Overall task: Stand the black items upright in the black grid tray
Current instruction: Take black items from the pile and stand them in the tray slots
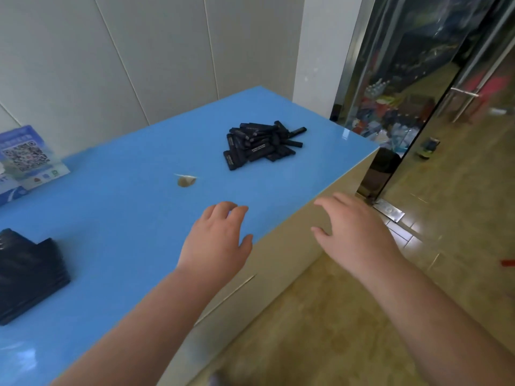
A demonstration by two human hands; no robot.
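- Signage with a QR code stood at the far left edge of the blue tabletop, against the pale panelled wall.
- Nearer the viewer on the left, the black grid tray sat on the tabletop, blurred and partly cut off by the picture's edge; whether anything stood in it could not be told.
- A small tan scrap lay alone near the middle of the tabletop.
- The left hand hovered palm down over the tabletop's near edge, fingers loosely curled and apart, holding nothing.
- Beyond it, toward the far right corner of the tabletop, the black items lay flat in a jumbled heap, slim bars with pale lettering, some stacked across others, well apart from the tray and from both hands.
- The right hand hung past the tabletop's edge, over the beige cabinet front, fingers spread and empty.
- At the far right, a glass door with a metal frame reflected colourful clutter, above a glossy tan floor.
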